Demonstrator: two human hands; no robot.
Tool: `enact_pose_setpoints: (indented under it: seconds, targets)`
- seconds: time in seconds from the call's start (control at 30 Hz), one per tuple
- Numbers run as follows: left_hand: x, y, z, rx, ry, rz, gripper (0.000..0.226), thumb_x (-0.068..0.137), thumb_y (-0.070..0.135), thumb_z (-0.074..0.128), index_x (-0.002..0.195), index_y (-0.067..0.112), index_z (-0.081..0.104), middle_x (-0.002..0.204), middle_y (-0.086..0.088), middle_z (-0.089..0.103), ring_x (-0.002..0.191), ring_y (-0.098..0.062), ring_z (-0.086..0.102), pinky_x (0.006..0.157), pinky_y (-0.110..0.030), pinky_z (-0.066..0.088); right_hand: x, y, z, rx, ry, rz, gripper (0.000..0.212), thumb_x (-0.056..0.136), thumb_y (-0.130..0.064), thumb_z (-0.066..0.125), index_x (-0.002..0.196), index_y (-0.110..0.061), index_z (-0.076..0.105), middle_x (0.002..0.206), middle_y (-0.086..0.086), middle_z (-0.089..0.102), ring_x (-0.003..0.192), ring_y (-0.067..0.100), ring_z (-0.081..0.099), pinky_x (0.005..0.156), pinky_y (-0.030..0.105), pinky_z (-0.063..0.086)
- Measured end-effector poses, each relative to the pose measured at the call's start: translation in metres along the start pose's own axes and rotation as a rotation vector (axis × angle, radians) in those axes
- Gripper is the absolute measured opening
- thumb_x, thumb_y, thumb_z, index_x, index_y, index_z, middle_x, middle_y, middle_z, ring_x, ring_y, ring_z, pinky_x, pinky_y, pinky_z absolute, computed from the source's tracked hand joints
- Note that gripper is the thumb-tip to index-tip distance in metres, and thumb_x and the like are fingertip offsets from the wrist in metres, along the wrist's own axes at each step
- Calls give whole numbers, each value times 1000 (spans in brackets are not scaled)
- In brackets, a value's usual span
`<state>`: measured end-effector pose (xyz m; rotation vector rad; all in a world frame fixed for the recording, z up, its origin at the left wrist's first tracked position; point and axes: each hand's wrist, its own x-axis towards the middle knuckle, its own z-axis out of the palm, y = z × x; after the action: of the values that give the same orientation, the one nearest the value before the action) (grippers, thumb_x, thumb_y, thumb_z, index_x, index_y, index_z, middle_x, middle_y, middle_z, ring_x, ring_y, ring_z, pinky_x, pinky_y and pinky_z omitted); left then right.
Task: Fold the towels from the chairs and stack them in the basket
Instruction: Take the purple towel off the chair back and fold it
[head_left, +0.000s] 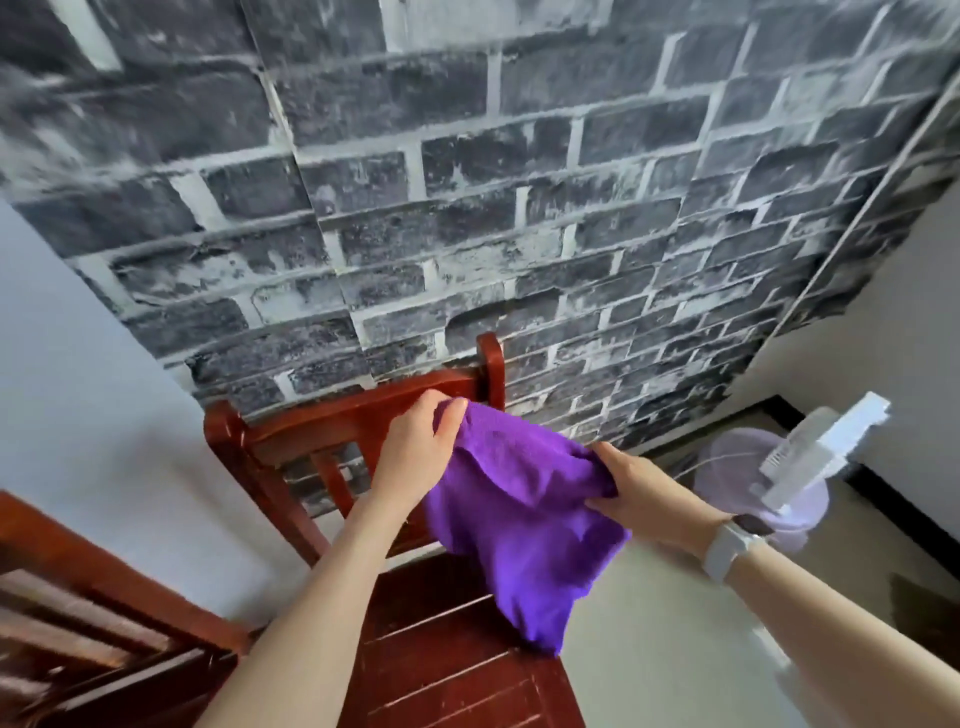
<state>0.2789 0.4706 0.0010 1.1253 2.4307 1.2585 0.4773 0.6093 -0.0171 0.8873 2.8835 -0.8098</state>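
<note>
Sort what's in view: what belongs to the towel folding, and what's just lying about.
Job: purple towel, gripped by left hand and right hand; chair it hangs over.
Lying about: fan, second chair, watch.

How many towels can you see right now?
1: a purple towel held up over the wooden chair by both hands. Others may lie out of view.

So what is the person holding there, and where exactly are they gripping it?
A purple towel, held up over the wooden chair. The left hand grips its top corner; the right hand pinches the upper edge further along.
</note>
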Motion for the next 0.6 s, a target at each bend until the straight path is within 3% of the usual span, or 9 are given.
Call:
enact_pose_setpoints:
  seconds: [0.07,0.17,0.27,0.37,0.4,0.47,0.5,0.53,0.6]
  targets:
    - [5,21,-18,75,-111,31,28,79,44,64,91,21,54,83,1,60,83,-22,57,70,-29,36,3,4,-28,60,153,61,29,79,-16,65,104,-7,55,91,14,64,87,27,59,67,28,34]
    - [16,42,-41,334,-292,60,44,68,49,73,101,22,60,87,2,64,85,-20,59,71,-29,41,8,8,-65,267,238,81,15,80,-15,67,77,-8,54,64,0,51,65,18,46,57,27,34]
    - [27,56,-59,326,-381,72,8,81,34,66,78,27,63,77,2,64,77,-17,59,66,-27,38,8,-4,-91,447,324,31,22,84,-20,64,73,-6,51,63,-2,45,61,11,40,51,19,33]
    - [35,73,-68,-175,-408,-111,9,90,19,57,84,18,64,79,-1,69,72,-14,63,75,-28,49,4,-21,-109,651,233,-83,25,84,-30,62,96,-9,53,82,-4,57,67,-4,54,60,9,43]
    - [37,79,-71,-312,-358,-178,9,89,15,57,84,14,64,73,-1,71,66,-13,65,71,-27,52,1,-25,-115,674,124,-124,45,79,-36,66,112,-12,49,98,-6,60,80,-9,57,72,9,46]
    - [41,87,-77,-497,-235,-316,11,87,12,59,76,10,63,55,0,68,47,-12,63,52,-22,53,-2,-28,-119,468,-17,-146,87,68,-39,76,139,-20,29,126,-8,50,112,1,52,98,21,42]
    - [43,91,-79,-606,-203,-384,16,86,13,59,72,8,64,51,-2,67,44,-13,62,48,-22,52,-1,-28,-120,323,-30,-163,89,69,-29,76,142,-22,25,128,-8,47,117,7,49,102,25,39]
    - [43,94,-80,-758,-208,-446,23,87,18,58,68,8,66,54,-4,68,45,-14,64,49,-25,53,0,-27,-119,205,-2,-173,77,73,-17,72,139,-18,31,123,-5,52,114,12,52,99,27,40]
    - [41,94,-76,-1121,-244,-478,30,87,34,53,75,12,70,75,-6,72,62,-18,68,59,-32,56,3,-32,-119,175,105,-175,36,79,-3,58,114,-4,55,100,3,62,93,16,58,81,31,45]
